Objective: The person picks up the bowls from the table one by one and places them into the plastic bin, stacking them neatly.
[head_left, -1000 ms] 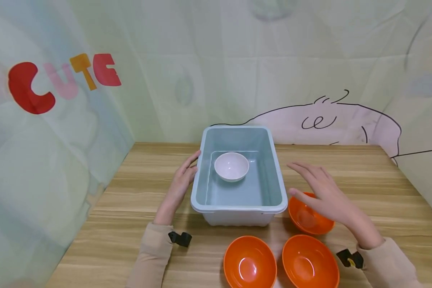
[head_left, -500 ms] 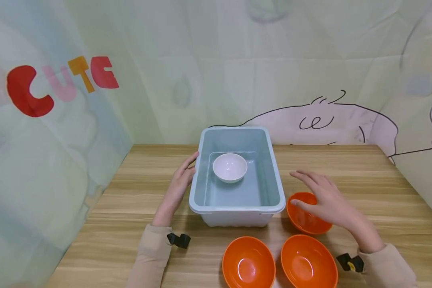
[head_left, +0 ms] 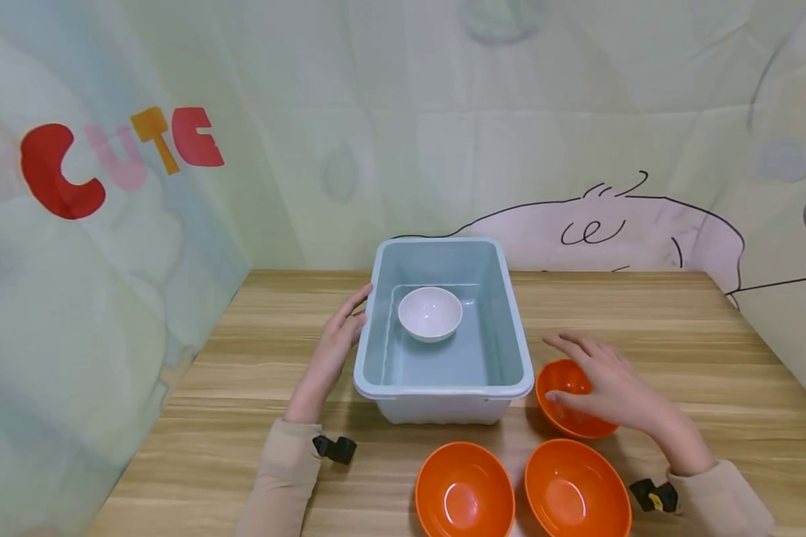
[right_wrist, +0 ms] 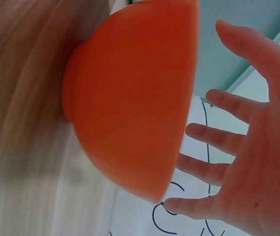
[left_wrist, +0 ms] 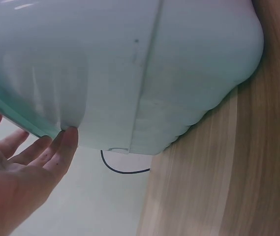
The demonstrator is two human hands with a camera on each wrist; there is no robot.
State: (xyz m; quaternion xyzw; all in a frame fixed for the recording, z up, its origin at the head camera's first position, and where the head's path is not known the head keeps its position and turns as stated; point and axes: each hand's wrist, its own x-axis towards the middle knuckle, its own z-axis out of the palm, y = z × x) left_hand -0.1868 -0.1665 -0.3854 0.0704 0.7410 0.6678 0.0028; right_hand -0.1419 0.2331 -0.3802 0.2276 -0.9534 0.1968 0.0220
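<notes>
A pale blue plastic bin [head_left: 443,406] stands on the table with a small white bowl [head_left: 430,315] inside it. My left hand [head_left: 332,347] is at the bin's left side, its fairly straight fingertips touching the outer wall below the rim, as the left wrist view shows with the fingers [left_wrist: 63,147]. To the right of the bin sits an orange bowl [head_left: 567,410]. Over this bowl hovers my right hand [head_left: 607,384], fingers spread and holding nothing. In the right wrist view the orange bowl [right_wrist: 135,98] is large, with the spread hand [right_wrist: 258,137] beyond its rim.
Two more orange bowls stand at the front of the wooden table [head_left: 275,328]: one left [head_left: 466,488] and one right [head_left: 578,488]. A printed cloth backdrop [head_left: 322,134] hangs behind the table and along its left side.
My right hand has come down and slightly nearer over the orange bowl beside the bin. The left hand stays at the bin's side; the bowls and bin have not moved.
</notes>
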